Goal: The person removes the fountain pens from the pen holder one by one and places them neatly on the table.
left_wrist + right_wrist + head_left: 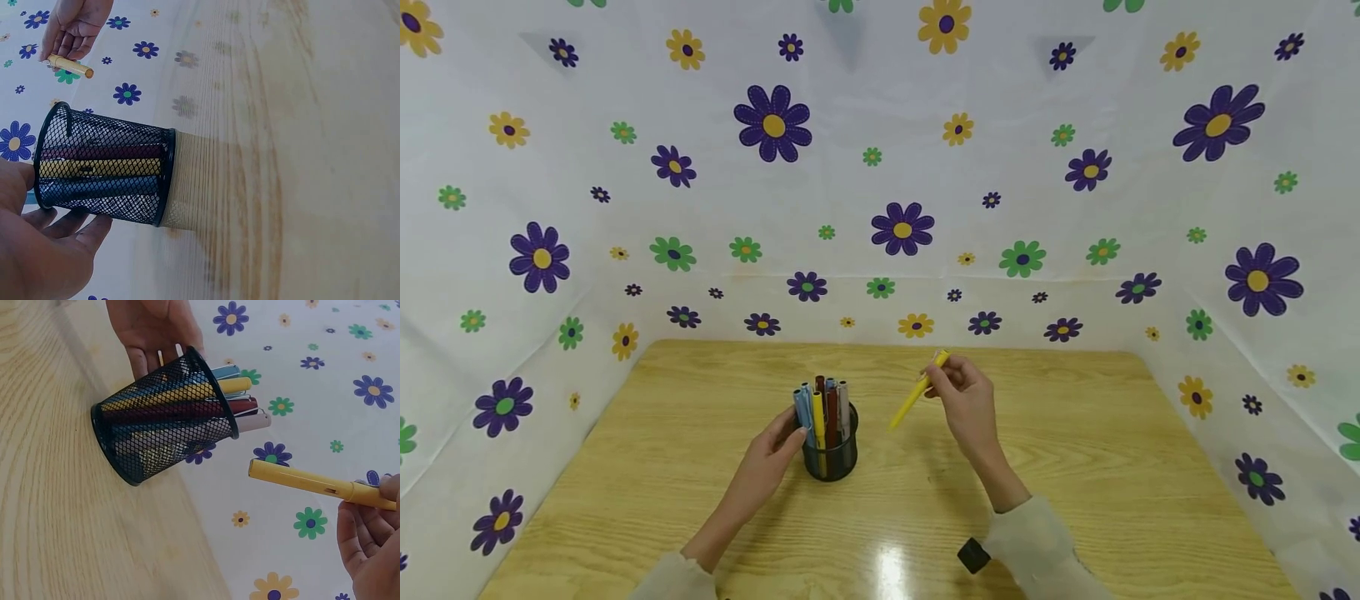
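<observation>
On wood-grain tabletop (1075,433), mesh pen cup (831,465), flowered white cloth (842,183) around

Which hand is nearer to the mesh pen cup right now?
Left: the left hand holds the mesh pen cup at its left side; the right hand is apart from it, off to its right, holding a yellow pen.

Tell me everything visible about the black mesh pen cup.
The pen cup is round and open-topped, its see-through black mesh looking like metal, with solid dark bands around rim and base. It stands upright on the wood-grain table, holding blue, yellow, dark red and pale pens whose ends stick out above the rim. The left hand holds its side near the top.
</observation>
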The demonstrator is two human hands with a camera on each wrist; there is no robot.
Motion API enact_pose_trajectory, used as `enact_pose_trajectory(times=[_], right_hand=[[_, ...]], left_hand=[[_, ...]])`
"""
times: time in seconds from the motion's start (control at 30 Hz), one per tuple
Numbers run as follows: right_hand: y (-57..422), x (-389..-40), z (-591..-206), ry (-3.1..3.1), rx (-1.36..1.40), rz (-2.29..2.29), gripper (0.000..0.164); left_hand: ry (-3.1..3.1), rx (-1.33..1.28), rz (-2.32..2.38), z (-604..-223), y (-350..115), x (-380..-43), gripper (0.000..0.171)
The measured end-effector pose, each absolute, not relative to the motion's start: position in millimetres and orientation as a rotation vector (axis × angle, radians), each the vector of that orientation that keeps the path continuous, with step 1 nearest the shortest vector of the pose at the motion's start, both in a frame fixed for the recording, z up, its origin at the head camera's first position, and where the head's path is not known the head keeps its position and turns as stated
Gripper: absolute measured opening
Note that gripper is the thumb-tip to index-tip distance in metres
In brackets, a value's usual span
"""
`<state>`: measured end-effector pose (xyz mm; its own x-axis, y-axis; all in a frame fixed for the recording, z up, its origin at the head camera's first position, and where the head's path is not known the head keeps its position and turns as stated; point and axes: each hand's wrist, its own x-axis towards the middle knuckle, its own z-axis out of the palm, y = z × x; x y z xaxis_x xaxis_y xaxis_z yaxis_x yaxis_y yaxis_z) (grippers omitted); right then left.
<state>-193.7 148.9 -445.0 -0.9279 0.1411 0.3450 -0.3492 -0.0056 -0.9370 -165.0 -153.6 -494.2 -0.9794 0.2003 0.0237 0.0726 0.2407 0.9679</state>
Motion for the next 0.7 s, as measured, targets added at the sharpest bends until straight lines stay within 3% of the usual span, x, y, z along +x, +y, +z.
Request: enact_pose_trajectory(times=[0.7], right_hand=[[139,-195,-461,-2.138,0.191,2.174,0.022]], left_hand=[[2.444,0.237,1.798,-494,-153,-166,0.067]])
